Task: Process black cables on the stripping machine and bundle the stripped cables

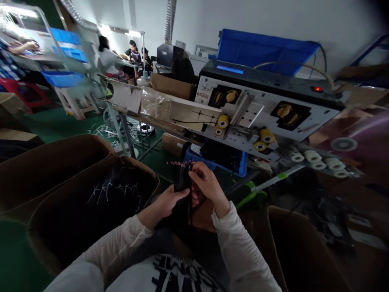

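Observation:
A bundle of thin black wires (181, 178) with small pinkish tips stands roughly upright in front of me. My left hand (172, 199) is closed around the bundle from the left, the thumb lying across its front. At the upper right of the bundle, my right hand (205, 180) has thumb and forefinger pinched together on wires near the tips. How many wires it pinches cannot be made out. Some dark strands hang below the right hand. The bundle's lower part blends into the dark area beneath my hands.
A wire-processing machine (240, 103) with yellow rollers stands ahead on a bench. Beneath it a blue bin (243, 164) holds black wires. Large open cartons stand left, including a brown carton (133, 160) with tied bundles, and another carton (291, 215) stands right. People sit working far left.

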Available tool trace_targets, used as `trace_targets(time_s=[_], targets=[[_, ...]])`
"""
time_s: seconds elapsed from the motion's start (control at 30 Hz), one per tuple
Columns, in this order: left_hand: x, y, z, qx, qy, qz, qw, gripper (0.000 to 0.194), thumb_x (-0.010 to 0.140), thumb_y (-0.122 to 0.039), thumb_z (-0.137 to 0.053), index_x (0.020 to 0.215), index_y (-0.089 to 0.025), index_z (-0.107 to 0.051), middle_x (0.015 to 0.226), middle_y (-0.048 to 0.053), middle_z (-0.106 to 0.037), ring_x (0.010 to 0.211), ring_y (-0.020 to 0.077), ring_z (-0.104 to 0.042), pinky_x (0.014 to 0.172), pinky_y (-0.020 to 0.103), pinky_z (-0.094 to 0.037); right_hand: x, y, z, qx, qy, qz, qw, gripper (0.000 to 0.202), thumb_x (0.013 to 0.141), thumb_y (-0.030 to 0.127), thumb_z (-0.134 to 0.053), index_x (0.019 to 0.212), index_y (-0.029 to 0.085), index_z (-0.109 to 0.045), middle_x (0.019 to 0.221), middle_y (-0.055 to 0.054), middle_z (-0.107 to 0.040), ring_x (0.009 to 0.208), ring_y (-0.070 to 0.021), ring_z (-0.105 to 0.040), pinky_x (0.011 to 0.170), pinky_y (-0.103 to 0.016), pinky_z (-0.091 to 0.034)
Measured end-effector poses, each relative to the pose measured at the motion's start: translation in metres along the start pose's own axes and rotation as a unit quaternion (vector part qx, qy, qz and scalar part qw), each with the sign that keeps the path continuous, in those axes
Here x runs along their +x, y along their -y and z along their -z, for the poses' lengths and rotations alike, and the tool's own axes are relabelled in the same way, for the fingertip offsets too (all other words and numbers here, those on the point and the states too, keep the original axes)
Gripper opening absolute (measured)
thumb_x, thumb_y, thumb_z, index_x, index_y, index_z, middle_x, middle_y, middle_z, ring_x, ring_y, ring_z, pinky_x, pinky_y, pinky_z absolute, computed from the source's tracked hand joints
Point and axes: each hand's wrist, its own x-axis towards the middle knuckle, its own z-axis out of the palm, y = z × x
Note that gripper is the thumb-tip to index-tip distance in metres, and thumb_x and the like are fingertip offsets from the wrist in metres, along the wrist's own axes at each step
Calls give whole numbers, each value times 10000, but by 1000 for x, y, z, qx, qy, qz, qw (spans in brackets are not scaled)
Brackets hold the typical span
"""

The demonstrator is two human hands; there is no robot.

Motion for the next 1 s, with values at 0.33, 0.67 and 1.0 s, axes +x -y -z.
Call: trace_targets(time_s=[0.33,0.67,1.0], targets=[[34,-75,-58,159,116,-193,961,174,750,-267,-676,828,-135,-593,645,-11,-566,564,110,-552,586,248,-466,-10,2,21,186,-56,53,980,485,846,496,-561,1238,253,-410,1153,-63,-547,981,-158,-566,838,-319,-502],[66,-136,-158,228,60,-361,902,188,891,-70,-422,756,-193,-462,563,-53,-484,460,66,-483,466,199,-388,5,-11,-16,143,-181,58,971,678,696,443,-730,1239,239,-380,1039,-48,-587,919,-167,-601,862,-340,-493],[95,-141,-205,250,16,-443,861,254,868,-33,-422,705,-227,-400,517,-70,-476,434,73,-497,446,173,-352,-46,-134,-44,122,-223,-127,959,378,658,346,-697,964,149,-593,770,-2,-613,711,-131,-565,720,-279,-478]])
